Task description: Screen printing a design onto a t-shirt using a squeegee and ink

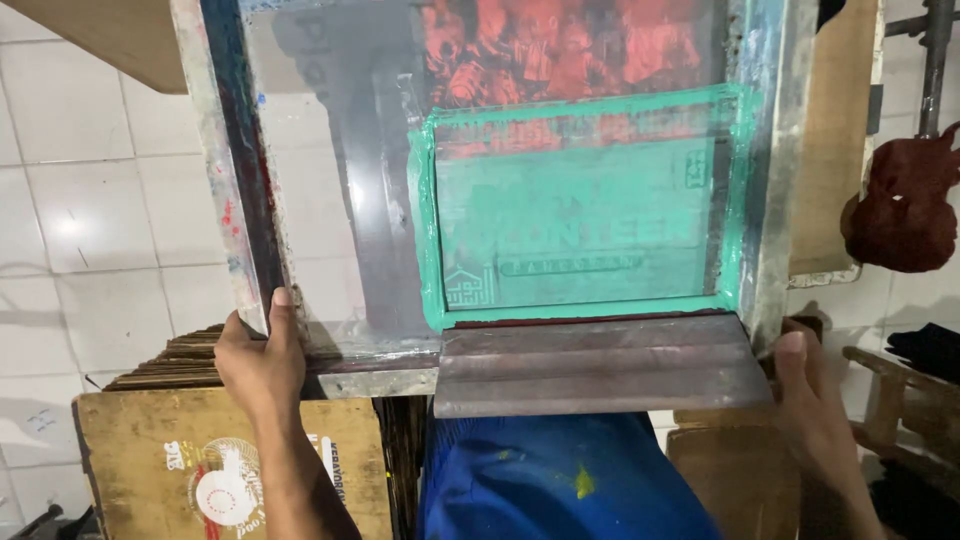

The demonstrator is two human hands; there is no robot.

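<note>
A: Head view. What is in hand?

B: A screen-printing frame (500,200), metal-edged, mesh taut, held up and tilted toward the camera. Left hand (262,360) clamped on the frame's near-left corner, thumb on top of the rail, fingers wrapped under. Right hand (805,400) at the near-right corner, thumb up against the frame's edge; fingers hidden behind it, so a closed grasp there cannot be confirmed.

A: On the frame itself?

B: A green-coated stencil area (580,210) fills the right half of the mesh, with red ink residue (560,45) above it. The left half of the mesh is clear, and floor tiles show through. A squeegee (600,365), wide and dark, lies along the near rail, touching the green border.

A: Surface and room?

B: White tiled floor (90,200), glossy, with light glare. Below the left hand, a wooden board (150,450) with a printed round emblem; a stack of thin boards (170,365) just behind it. Blue cloth (560,480) with a yellow spot sits directly under the frame. Right side: a wooden platen (835,150) partly behind the frame, a dark red ink-stained patch (905,200) beside it, and wooden pieces (890,390) low near the right hand.
</note>
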